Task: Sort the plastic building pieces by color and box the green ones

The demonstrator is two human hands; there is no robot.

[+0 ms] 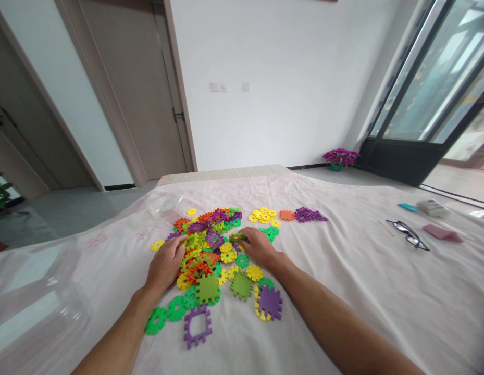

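While the bare left hand [162, 264] rests against the left side of a loose heap of multicoloured plastic linking pieces [215, 240], the bare right hand [258, 246] is at the heap's right edge, thumb and fingers closed on a yellow-green notched plastic piece [236, 237]. Whether the left hand grips anything cannot be told; its fingertips touch the heap's pieces. The heap lies on a pale pink floral cloth [343, 281]. To its far right sit a cluster of yellow notched plastic discs [262, 214], an orange square plastic piece [287, 215] and a group of purple notched plastic pieces [309, 214]. On the heap's near side lies a purple square plastic frame [206, 329]; nearer and to its right, a solid purple square plastic piece [270, 302] overlaps yellow discs. Well right of the heap lie dark-framed eyeglasses [409, 234].
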